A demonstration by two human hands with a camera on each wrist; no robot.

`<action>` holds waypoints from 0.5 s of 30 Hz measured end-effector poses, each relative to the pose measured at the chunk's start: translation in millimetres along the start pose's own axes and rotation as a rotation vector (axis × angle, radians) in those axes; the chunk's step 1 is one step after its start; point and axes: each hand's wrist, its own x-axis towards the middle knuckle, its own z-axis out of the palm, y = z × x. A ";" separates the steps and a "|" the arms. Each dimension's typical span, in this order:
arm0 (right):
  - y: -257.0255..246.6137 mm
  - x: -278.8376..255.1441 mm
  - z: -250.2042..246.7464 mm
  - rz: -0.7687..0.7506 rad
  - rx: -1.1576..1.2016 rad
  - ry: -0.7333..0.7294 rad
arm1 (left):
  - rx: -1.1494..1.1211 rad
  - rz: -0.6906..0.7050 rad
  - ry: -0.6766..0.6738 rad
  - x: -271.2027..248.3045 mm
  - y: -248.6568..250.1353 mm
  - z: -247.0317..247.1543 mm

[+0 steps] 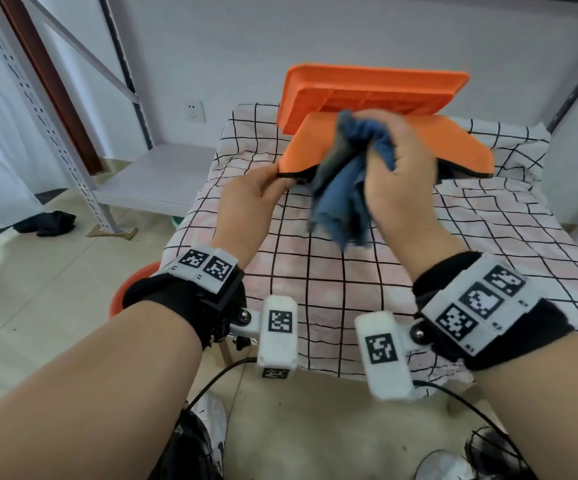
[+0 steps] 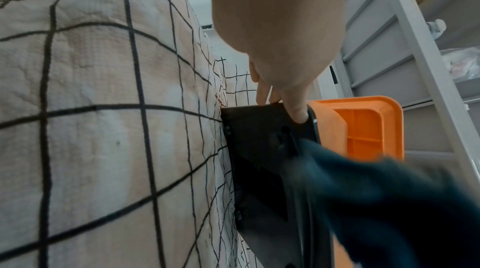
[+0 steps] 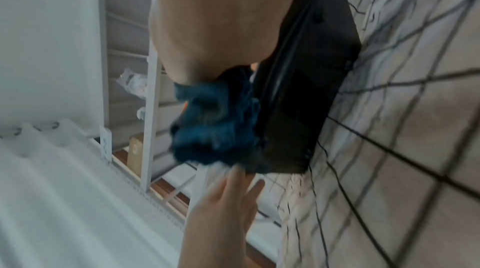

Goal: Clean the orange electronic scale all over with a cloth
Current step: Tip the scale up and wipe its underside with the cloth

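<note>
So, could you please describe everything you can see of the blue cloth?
The blue cloth is a soft, crumpled fabric, bunched in the right hand, whose fingers curl round its upper part. Loose folds hang below, motion-blurred. It sits against the near edge of the orange scale, above the checked bedcover.

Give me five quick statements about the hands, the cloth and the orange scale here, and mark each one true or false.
1. The right hand grips a bunched blue cloth. True.
2. The left hand lies flat on the checked cover. False: it holds the near left corner of the orange scale body.
3. The scale body's underside is black. True, as the left wrist view shows.
4. The orange platter sits fitted on the scale body. False: it stands tilted behind it, ribbed underside showing.
5. The cloth is red. False: it is blue.
</note>
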 end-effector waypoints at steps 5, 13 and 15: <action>17.8 18.8 -27.5 0.001 -0.179 0.218 | -0.025 -0.010 -0.025 -2.5 2.2 -3.2; 16.2 -4.7 30.6 -0.086 -0.571 -0.364 | 0.030 0.024 0.033 1.8 4.8 2.5; 10.8 -3.8 36.9 -0.200 -0.557 -0.503 | 0.048 0.027 0.025 4.4 3.4 2.3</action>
